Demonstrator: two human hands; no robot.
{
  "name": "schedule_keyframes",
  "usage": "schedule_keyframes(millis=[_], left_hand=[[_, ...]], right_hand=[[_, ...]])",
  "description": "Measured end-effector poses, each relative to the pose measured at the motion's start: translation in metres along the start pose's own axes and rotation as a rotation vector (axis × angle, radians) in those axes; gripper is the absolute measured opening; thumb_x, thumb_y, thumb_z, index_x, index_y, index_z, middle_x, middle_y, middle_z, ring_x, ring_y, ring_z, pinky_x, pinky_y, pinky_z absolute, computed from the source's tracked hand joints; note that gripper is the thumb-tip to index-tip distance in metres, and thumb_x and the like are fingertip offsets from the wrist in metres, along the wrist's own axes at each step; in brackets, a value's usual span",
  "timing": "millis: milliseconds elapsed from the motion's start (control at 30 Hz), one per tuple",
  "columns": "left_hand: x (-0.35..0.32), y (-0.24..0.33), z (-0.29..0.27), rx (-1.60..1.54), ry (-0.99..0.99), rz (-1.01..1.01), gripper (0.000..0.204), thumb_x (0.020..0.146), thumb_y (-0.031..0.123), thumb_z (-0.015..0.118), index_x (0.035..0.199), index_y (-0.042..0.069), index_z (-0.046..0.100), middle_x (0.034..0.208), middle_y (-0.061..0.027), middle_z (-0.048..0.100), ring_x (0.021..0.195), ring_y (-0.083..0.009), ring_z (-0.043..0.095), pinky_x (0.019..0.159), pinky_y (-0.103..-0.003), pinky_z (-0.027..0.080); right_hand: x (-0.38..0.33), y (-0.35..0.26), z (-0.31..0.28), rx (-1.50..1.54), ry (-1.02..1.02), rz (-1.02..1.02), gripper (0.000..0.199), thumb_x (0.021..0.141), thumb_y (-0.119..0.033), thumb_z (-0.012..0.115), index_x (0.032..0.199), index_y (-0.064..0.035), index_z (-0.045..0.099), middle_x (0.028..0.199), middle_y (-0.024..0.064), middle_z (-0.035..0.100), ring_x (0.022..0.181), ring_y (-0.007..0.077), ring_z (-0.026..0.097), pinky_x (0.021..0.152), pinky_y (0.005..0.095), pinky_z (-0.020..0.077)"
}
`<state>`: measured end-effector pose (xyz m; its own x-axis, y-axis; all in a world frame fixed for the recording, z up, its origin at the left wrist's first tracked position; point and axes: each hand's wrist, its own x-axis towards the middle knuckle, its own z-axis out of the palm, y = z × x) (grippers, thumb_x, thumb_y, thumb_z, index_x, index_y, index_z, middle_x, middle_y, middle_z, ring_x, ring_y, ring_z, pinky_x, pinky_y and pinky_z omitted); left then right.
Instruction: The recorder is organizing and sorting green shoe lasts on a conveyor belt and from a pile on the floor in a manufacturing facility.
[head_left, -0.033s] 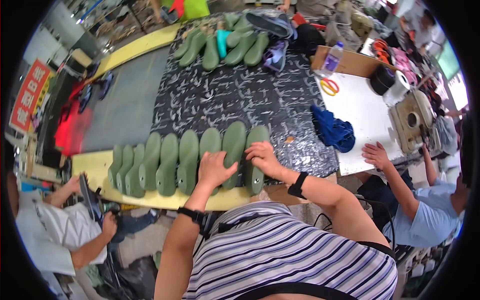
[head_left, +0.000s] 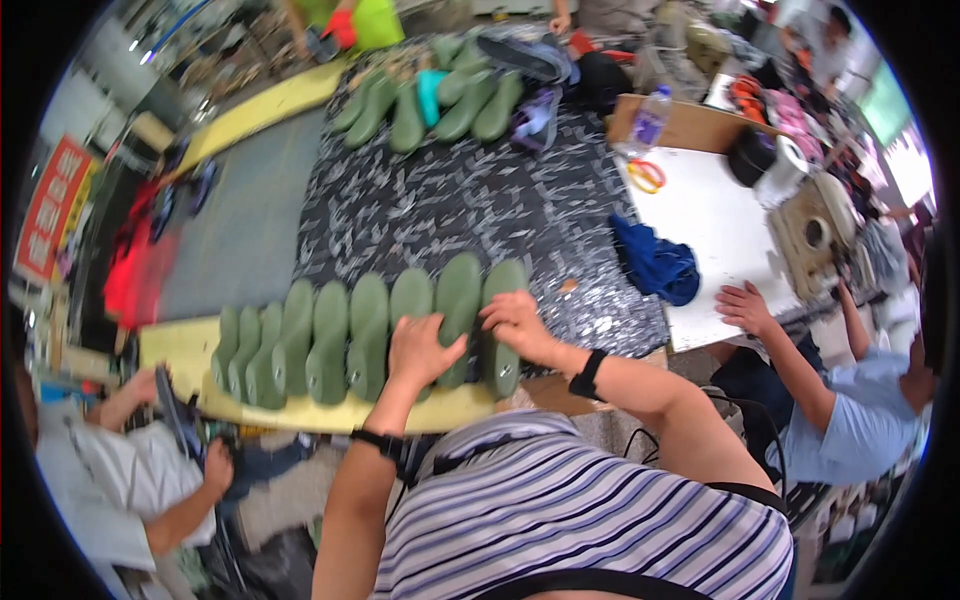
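Observation:
A row of several green shoe lasts lies along the near edge of the table, toes pointing away. My left hand rests over a last right of the row's middle, its thumb out toward the neighbouring last. The fingers of my left hand are apart, partly blurred. My right hand lies across the rightmost last, fingers loosely bent and apart, tips near its left edge. A narrow gap shows between these two lasts. Both hands hide parts of the lasts beneath them.
More green lasts and dark shoes lie at the far side of the black-covered table. To the right are blue cloth, scissors and a bottle. Co-workers sit on the left and right.
The whole view has shifted slightly, so the table appears a little lower and further left. My hands stay in nearly the same places over the lasts.

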<state>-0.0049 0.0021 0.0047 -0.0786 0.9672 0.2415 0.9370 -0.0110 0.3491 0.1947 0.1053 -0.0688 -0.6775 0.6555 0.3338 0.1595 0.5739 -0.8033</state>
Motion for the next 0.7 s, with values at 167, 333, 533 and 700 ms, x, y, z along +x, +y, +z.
schedule_keyframes(millis=[167,333,533,700], left_hand=[[-0.006,-0.005,0.007,-0.011,0.066,-0.009,0.043,0.068,0.035,0.074,0.091,0.0,0.067,0.084,-0.0178,0.067,0.078,-0.0341,0.06,0.077,-0.041,0.046],[-0.001,0.005,0.003,-0.048,0.04,-0.014,0.043,0.067,0.034,0.074,0.09,-0.002,0.066,0.085,-0.0181,0.066,0.078,-0.0365,0.057,0.076,-0.042,0.045],[-0.001,0.0,0.008,-0.011,0.065,0.03,0.045,0.067,0.035,0.073,0.091,-0.002,0.066,0.085,-0.0184,0.066,0.079,-0.0365,0.057,0.076,-0.042,0.045],[-0.002,-0.002,0.009,-0.011,0.048,0.022,0.044,0.067,0.035,0.073,0.091,-0.002,0.066,0.085,-0.0183,0.066,0.08,-0.036,0.057,0.076,-0.043,0.045]], right_hand=[[0.004,-0.003,0.005,0.052,-0.067,0.048,0.015,0.077,-0.018,0.057,0.083,-0.0122,0.069,0.108,0.0012,0.065,0.12,0.0243,0.048,0.109,0.0486,0.0194],[-0.002,-0.003,0.003,0.006,0.014,0.066,0.015,0.077,-0.021,0.058,0.077,-0.0122,0.07,0.104,0.0002,0.066,0.117,0.0244,0.049,0.108,0.0504,0.0212],[0.001,-0.004,0.002,0.023,0.03,0.067,0.015,0.075,-0.021,0.058,0.077,-0.0122,0.07,0.103,-0.0001,0.066,0.116,0.0235,0.049,0.107,0.0512,0.0214],[0.002,-0.004,0.003,0.033,0.027,0.057,0.016,0.075,-0.022,0.058,0.077,-0.0116,0.07,0.103,0.0008,0.066,0.115,0.0234,0.05,0.107,0.0514,0.0214]])
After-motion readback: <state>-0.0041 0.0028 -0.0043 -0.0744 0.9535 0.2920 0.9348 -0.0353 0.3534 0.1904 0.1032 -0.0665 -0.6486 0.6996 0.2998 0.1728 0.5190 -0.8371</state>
